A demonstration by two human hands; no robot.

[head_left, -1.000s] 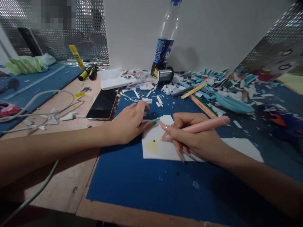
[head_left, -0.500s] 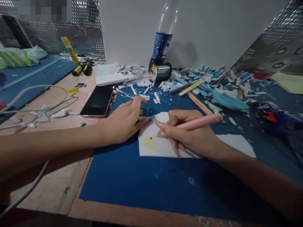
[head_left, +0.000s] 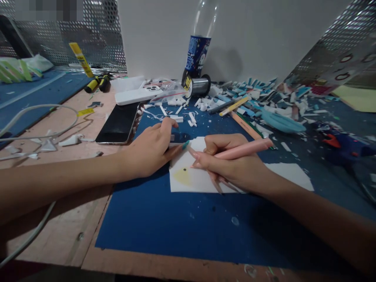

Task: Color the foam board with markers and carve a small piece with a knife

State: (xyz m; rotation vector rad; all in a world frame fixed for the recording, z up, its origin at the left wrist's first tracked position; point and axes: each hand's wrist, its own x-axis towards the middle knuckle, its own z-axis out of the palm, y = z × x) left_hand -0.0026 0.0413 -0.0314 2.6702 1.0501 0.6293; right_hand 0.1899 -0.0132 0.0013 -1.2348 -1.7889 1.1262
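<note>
My right hand is closed around a pink marker. The marker slants, and its tip is down on a white sheet, just right of a pale yellow patch with a small dark dot. My left hand lies at the sheet's left edge, thumb stretched onto the paper and index finger bent apart from it. Between them I see a gap and nothing gripped; its other fingers are partly hidden. Under the sheet is a blue mat. My right hand covers the sheet's middle.
A dark-screened phone lies beyond my left forearm, near a white phone. Behind are a bottle, a wire spool and a heap of scraps. A blue glue gun sits right; a white cable loops left.
The whole view has shifted slightly left and up. Both hands, the marker and the sheet keep nearly the same places relative to one another.
</note>
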